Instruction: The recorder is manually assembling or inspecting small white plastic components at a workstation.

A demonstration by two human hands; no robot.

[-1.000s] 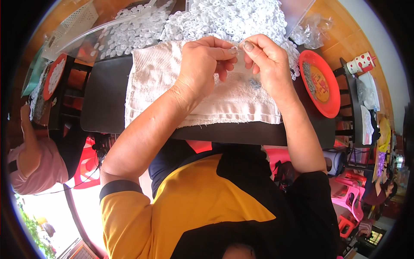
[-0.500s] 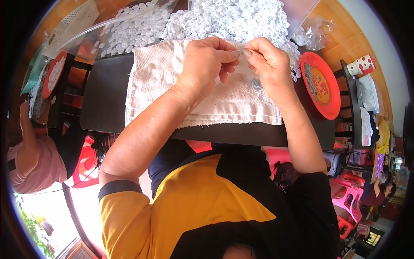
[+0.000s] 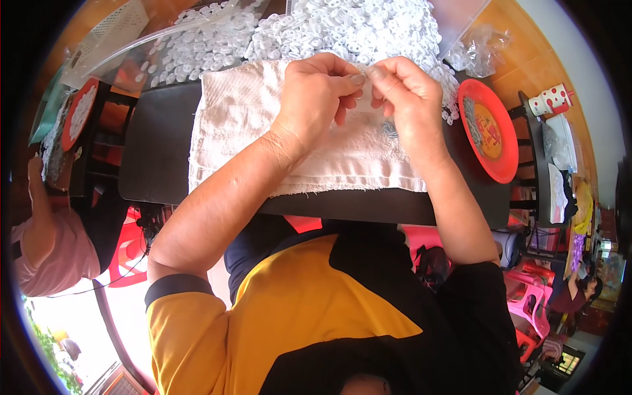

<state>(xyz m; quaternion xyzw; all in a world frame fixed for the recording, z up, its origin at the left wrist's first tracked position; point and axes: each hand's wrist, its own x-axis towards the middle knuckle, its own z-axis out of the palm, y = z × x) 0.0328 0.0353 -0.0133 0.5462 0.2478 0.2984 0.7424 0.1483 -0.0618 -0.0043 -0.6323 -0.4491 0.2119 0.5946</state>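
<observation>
Over a white towel (image 3: 230,141) on the dark table, my left hand (image 3: 313,92) and my right hand (image 3: 409,95) meet almost fingertip to fingertip. Each is closed in a thumb-and-finger pinch. Whatever sits between the fingertips is too small and too covered to name. A small heap of thin grey pieces (image 3: 391,130) lies on the towel beside my right hand, partly hidden by it. Just beyond the towel spreads a large pile of small white plastic pieces (image 3: 349,29), oval with holes.
At the right stands a red plate (image 3: 508,135) holding thin grey pieces. Behind it lies a crumpled clear plastic bag (image 3: 484,49). A spotted cup (image 3: 552,100) is farther right. To the left, another person's arm (image 3: 41,191) reaches toward a second red plate (image 3: 68,135) with white pieces.
My right hand has turned slightly, its fingertips moving a little left, and its palm covers more of the grey heap. My left hand stays nearly in place.
</observation>
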